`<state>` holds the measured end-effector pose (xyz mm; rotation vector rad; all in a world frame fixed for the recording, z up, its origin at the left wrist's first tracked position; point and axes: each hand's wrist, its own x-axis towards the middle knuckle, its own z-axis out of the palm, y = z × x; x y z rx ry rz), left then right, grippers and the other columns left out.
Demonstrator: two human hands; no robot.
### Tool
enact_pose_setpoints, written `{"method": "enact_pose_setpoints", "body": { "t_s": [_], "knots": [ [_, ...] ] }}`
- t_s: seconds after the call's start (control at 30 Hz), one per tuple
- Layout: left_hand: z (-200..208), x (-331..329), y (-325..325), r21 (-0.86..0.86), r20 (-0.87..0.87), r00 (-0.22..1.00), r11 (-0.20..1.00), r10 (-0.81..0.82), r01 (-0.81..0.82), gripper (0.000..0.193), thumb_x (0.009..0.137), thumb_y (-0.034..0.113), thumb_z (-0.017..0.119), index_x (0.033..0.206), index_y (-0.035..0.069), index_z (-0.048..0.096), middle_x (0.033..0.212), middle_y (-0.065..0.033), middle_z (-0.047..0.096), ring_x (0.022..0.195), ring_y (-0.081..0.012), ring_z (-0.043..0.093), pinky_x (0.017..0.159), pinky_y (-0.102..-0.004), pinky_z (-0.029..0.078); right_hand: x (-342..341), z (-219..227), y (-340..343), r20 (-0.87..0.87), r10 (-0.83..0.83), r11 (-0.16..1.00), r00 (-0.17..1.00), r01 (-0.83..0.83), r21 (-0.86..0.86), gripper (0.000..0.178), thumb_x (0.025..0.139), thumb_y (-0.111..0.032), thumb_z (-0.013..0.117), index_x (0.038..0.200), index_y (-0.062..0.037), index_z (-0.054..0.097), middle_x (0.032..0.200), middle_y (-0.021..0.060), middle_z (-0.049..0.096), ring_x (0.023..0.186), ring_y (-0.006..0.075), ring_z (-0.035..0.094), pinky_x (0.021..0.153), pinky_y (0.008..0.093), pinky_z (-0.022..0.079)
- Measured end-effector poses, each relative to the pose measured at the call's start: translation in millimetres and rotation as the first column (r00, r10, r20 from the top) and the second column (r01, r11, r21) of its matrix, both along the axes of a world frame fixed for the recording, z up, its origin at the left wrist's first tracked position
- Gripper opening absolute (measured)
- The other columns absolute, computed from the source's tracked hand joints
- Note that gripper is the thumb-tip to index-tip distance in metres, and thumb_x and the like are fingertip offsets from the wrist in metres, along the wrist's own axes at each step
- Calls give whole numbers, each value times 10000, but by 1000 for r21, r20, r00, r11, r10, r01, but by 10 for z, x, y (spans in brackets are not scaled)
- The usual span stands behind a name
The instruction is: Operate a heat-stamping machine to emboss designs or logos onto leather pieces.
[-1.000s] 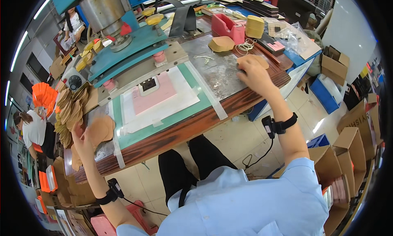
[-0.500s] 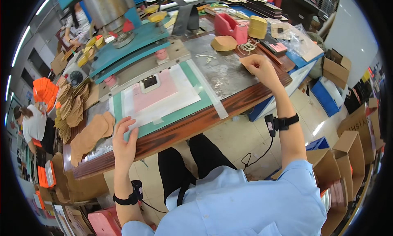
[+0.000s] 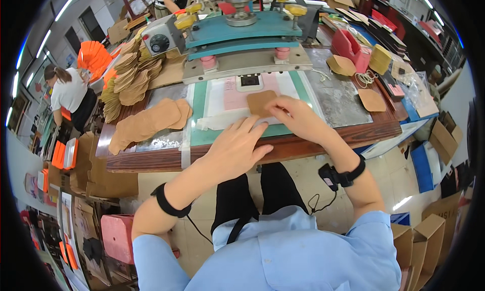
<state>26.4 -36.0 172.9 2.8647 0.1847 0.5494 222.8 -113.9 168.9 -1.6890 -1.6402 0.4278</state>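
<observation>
My right hand [image 3: 297, 118] pinches a rounded, tan leather-like piece [image 3: 261, 102] at its right edge, over the pink sheet [image 3: 233, 102] under the press. My left hand [image 3: 236, 145] reaches across to the front of the white sheet [image 3: 214, 121], its fingers stretched out close to the leather piece and its thumb apart. Whether its fingertips touch the sheet is unclear. A white frame with a dark centre [image 3: 249, 81] lies behind the piece. Under the sheets is a green mat [image 3: 201, 136]. A similar tan piece [image 3: 372, 100] rests on the metal plate at the right.
The blue-green press [image 3: 242, 29] stands behind the mat. Overlapping tan pieces [image 3: 151, 120] lie at the left, with taller piles [image 3: 132, 74] behind. At the right are a red holder [image 3: 348, 46], a yellow stack [image 3: 380, 58] and string [image 3: 365, 79]. A person [image 3: 70, 96] is at the far left.
My right hand has moved left from the metal plate to the sheets, where it holds a tan piece. My left hand has come from the table's front left to the middle. The view has turned.
</observation>
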Motion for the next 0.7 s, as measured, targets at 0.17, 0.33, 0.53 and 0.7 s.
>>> {"method": "enact_pose_setpoints", "body": {
  "t_s": [0.17,0.33,0.53,0.7],
  "knots": [
    [-286,194,140,195,28,998,979,54,-59,544,861,380,553,1222,-18,468,1235,-207,490,1167,-352,451,990,-403,359,69,-179,-245,454,135,976,881,-198,94,293,863,-124,518,1100,48,518,1104,195,562,1075,337,521,915,366,424],
    [-285,282,388,183,-87,986,976,140,-122,618,872,434,513,1257,-43,443,1326,-217,429,1234,-339,407,1041,-401,312,167,-274,-3,564,155,961,811,-256,105,343,875,-164,504,1124,71,495,1177,211,526,1128,346,489,955,384,394],
    [-291,406,760,148,-156,961,967,228,-205,643,900,450,452,1295,-55,408,1353,-224,401,1276,-335,360,1067,-393,272,276,-244,553,567,247,968,786,-223,-113,402,914,-192,437,1228,58,445,1276,239,455,1195,352,432,1021,385,329],
    [-278,479,935,70,-199,957,977,210,-199,636,913,440,427,1300,-64,398,1358,-231,392,1296,-338,329,1080,-379,249,328,-288,762,538,237,968,809,-147,-204,420,914,-220,427,1244,39,447,1300,215,449,1225,329,406,1033,377,311]
  ]
}}
